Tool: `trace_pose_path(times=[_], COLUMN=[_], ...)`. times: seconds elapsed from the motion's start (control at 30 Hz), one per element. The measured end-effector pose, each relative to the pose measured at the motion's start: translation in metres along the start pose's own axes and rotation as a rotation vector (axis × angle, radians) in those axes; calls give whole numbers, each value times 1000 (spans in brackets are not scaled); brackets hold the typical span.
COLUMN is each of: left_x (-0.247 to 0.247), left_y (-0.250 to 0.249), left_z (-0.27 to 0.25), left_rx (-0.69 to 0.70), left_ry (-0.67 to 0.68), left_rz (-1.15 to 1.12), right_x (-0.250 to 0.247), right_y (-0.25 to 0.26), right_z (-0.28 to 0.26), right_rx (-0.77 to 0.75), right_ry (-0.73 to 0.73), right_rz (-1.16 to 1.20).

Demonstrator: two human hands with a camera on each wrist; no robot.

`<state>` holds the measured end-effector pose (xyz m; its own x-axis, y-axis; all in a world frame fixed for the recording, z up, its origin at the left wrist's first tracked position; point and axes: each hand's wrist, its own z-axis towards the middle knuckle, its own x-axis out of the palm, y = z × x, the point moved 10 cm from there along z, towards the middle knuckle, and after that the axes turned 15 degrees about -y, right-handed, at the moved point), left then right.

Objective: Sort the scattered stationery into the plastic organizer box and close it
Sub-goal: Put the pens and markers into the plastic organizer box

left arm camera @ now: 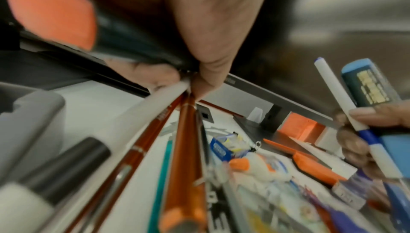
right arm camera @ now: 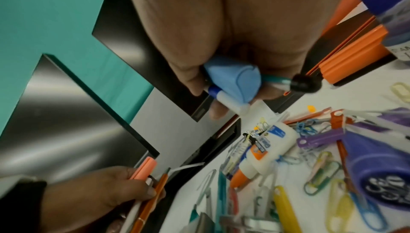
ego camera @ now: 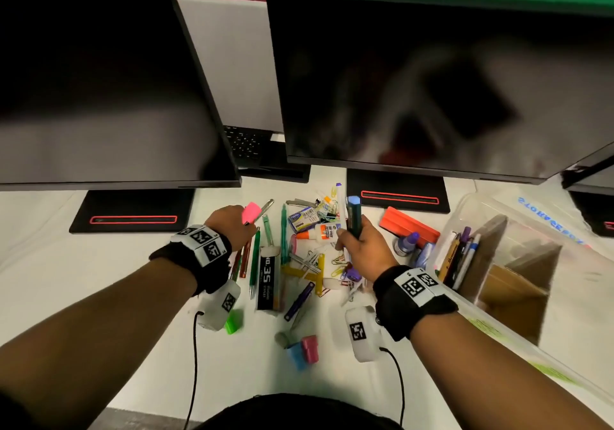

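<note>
My left hand (ego camera: pixel 232 222) grips a bundle of pens (left arm camera: pixel 184 142) together with a pink-capped highlighter (ego camera: pixel 251 212) above the scattered pile's left side. Orange, white and dark barrels fan out below its fingers (left arm camera: pixel 206 71). Over the pile's right side, my right hand (ego camera: pixel 357 245) holds a dark marker with a light-blue cap (ego camera: pixel 353 212) upright, along with a white pen with a blue tip (right arm camera: pixel 224 99). The clear plastic organizer box (ego camera: pixel 465 207) stands open at the right with several pens (ego camera: pixel 460 258) upright in one compartment between cardboard dividers (ego camera: pixel 511 296).
Between my hands lie a glue bottle (ego camera: pixel 319 232), a staples box (ego camera: pixel 300 218), a black stapler box (ego camera: pixel 269 280), loose pens and coloured paper clips (right arm camera: pixel 321 171). An orange eraser block (ego camera: pixel 410 227) and an ink bottle (ego camera: pixel 407 243) sit beside the box. Two monitors (ego camera: pixel 415 80) stand behind.
</note>
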<state>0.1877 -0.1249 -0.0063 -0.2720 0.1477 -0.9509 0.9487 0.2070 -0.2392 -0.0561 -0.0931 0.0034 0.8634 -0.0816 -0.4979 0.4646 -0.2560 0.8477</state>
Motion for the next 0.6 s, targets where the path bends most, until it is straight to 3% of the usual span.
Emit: trace_pose_path(times=[0.3,0.43,0.53,0.6], left_x=[-18,-17,-14,-14], left_y=[-64,-95,-122,-143], left_z=[-11,-18,-25,-31], left_rx=[1,-38,-62,-59], left_ry=[-36,18,88,108], left_rz=[-237,-385,-521,-578], right_x=[-61,-117,-166,-182], right_y=[5,-15,-42,-62], right_z=[-8,-6,-7,-8], right_rx=[187,298,356,422], right_ry=[-91,-349,-575,-592], right_rz=[332,451,308,223])
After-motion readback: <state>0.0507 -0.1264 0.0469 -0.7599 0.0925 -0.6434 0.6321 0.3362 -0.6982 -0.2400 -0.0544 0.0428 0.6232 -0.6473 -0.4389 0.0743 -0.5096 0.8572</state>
